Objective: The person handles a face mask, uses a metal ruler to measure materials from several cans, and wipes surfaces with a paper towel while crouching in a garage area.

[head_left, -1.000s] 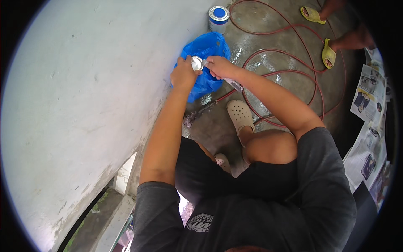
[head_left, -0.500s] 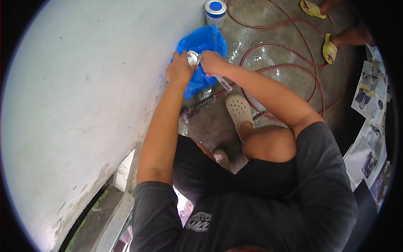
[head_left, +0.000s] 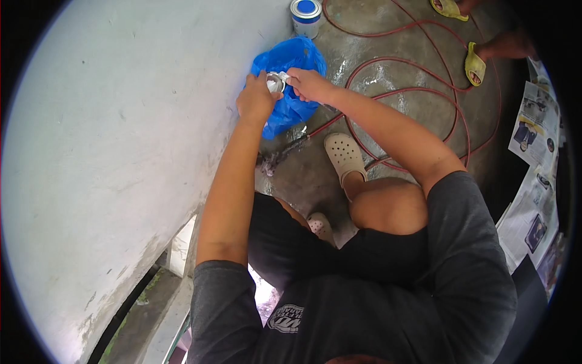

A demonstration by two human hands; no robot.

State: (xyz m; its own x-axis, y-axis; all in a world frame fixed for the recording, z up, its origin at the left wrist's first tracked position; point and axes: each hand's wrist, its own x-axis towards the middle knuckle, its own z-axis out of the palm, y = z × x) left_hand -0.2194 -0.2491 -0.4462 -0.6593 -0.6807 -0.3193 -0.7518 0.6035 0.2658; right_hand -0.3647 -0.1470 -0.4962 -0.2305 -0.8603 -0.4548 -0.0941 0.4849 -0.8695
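My left hand (head_left: 257,97) is closed around a small round tin (head_left: 274,85) with white stuff inside, its mouth tipped toward me. My right hand (head_left: 307,84) pinches a slim tool (head_left: 284,76) whose pale flat end is at the tin's rim. The hand hides most of the tool, and I cannot tell its exact kind. Both hands are over a crumpled blue plastic bag (head_left: 290,115) on the floor, against the white wall (head_left: 121,133).
A can with a blue lid (head_left: 305,24) stands beyond the bag. A red hose (head_left: 418,91) loops over the wet concrete floor. Another person's feet in yellow slippers (head_left: 475,65) are at upper right. Newspaper sheets (head_left: 526,206) lie along the right side.
The tool in my right hand has turned: its clear handle, which stuck out below the hand, is now mostly hidden. The tin stays in my left hand.
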